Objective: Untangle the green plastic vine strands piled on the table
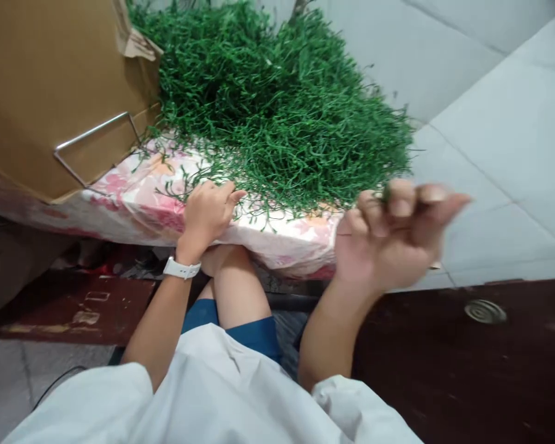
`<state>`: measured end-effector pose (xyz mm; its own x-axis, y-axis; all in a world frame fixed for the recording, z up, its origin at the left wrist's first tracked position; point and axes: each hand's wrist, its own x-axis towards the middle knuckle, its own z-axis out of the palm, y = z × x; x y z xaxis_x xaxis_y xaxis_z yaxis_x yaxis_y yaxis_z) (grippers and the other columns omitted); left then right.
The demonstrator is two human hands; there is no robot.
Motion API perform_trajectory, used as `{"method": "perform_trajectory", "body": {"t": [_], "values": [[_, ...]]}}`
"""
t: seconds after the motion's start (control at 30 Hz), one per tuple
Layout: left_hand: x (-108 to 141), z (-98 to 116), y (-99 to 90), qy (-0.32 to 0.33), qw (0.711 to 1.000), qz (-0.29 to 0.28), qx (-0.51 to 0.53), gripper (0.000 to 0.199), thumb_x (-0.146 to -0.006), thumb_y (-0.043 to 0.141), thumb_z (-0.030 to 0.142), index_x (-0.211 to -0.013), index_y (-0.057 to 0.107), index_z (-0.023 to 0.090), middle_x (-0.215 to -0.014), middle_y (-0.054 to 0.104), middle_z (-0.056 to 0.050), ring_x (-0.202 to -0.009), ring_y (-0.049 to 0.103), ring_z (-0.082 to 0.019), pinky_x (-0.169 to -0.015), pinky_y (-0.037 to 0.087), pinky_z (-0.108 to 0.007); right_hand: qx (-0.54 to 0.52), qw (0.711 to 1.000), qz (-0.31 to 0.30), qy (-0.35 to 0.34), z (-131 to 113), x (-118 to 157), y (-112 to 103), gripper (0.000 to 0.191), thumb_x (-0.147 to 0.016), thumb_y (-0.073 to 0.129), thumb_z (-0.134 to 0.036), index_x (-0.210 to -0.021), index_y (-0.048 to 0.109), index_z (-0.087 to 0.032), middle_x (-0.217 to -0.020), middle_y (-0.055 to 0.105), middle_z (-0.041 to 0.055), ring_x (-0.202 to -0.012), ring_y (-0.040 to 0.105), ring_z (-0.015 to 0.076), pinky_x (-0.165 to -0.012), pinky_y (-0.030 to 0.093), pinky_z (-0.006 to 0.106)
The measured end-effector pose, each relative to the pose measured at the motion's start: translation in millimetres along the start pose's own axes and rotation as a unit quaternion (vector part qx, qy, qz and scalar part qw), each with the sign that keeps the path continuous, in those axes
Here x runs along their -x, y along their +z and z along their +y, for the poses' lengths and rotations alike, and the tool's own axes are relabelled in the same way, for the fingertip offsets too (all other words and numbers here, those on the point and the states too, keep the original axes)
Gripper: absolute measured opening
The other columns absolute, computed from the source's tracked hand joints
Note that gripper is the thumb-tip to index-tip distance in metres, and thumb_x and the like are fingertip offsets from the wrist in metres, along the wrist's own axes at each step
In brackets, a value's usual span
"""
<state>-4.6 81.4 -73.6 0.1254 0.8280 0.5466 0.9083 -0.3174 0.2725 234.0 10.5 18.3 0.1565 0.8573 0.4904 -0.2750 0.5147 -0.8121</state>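
A big heap of thin green plastic-looking sprigs (296, 111) lies on a table with a floral cover (134, 197). My left hand (209, 209), with a white watch on its wrist, rests at the front edge of the cover beside a few loose sprigs (180, 185); its fingers are bent downward and their tips are hidden. Raised at the right, palm up, my right hand (388, 234) is in front of the heap's right end. Its fingers are curled, with a small dark green bit near the fingertips that is blurred.
On the left stands an open cardboard box (65, 80), with a bent metal wire frame (97, 131) at its side. White tiles (504, 142) rise behind and to the right. My legs are under the table edge.
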Motion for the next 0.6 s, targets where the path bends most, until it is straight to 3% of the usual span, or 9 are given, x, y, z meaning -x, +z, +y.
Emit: {"method": "perform_trajectory", "body": {"t": [0.07, 0.2, 0.37, 0.5, 0.6], "values": [[0.9, -0.7, 1.6, 0.004, 1.0, 0.02, 0.005, 0.069, -0.102, 0.016, 0.068, -0.084, 0.066, 0.024, -0.072, 0.063, -0.012, -0.075, 0.057, -0.03, -0.066, 0.032, -0.038, -0.071, 0.997, 0.009, -0.021, 11.0, -1.0, 4.7, 0.032, -0.099, 0.057, -0.053, -0.076, 0.069, -0.034, -0.074, 0.041, 0.0012, -0.053, 0.014, 0.0142, -0.042, 0.015, 0.028], [1.6, -0.1, 0.8, 0.001, 1.0, 0.023, 0.011, 0.068, -0.102, 0.016, 0.068, -0.084, 0.065, 0.024, -0.074, 0.064, -0.013, -0.075, 0.057, -0.03, -0.066, 0.032, -0.038, -0.092, 0.996, -0.001, 0.015, 26.5, 8.5, 10.9, 0.035, -0.101, 0.051, -0.057, -0.084, 0.075, -0.038, -0.097, 0.062, 0.0052, -0.056, 0.025, 0.0142, -0.044, 0.019, 0.028], [1.1, 1.3, -0.9, -0.02, 0.999, 0.003, 0.027, 0.066, -0.102, 0.022, 0.068, -0.092, 0.068, 0.022, -0.084, 0.068, -0.015, -0.085, 0.059, -0.033, -0.072, 0.037, -0.04, -0.082, 0.994, 0.021, 0.063, 33.6, 12.2, 10.6, 0.031, -0.099, 0.052, -0.062, -0.094, 0.077, -0.044, -0.119, 0.068, 0.0031, -0.059, 0.031, 0.0151, -0.046, 0.024, 0.029], [1.0, 1.9, -0.1, -0.012, 0.999, 0.015, 0.041, 0.06, -0.103, 0.029, 0.067, -0.107, 0.069, 0.021, -0.102, 0.074, -0.016, -0.099, 0.06, -0.034, -0.082, 0.04, -0.043, -0.096, 0.99, 0.038, 0.093, 40.5, 12.4, 15.7, 0.027, -0.098, 0.054, -0.059, -0.095, 0.075, -0.041, -0.112, 0.067, 0.003, -0.06, 0.032, 0.0146, -0.048, 0.029, 0.028], [1.8, 2.4, 0.2, -0.008, 0.999, 0.007, 0.036, 0.059, -0.104, 0.03, 0.065, -0.103, 0.07, 0.021, -0.101, 0.075, -0.017, -0.099, 0.059, -0.035, -0.083, 0.04, -0.044, -0.08, 0.991, 0.047, 0.092, 36.1, 17.0, 19.2, 0.021, -0.095, 0.064, -0.054, -0.088, 0.073, -0.037, -0.093, 0.06, 0.0024, -0.057, 0.031, 0.013, -0.048, 0.031, 0.027]]}}
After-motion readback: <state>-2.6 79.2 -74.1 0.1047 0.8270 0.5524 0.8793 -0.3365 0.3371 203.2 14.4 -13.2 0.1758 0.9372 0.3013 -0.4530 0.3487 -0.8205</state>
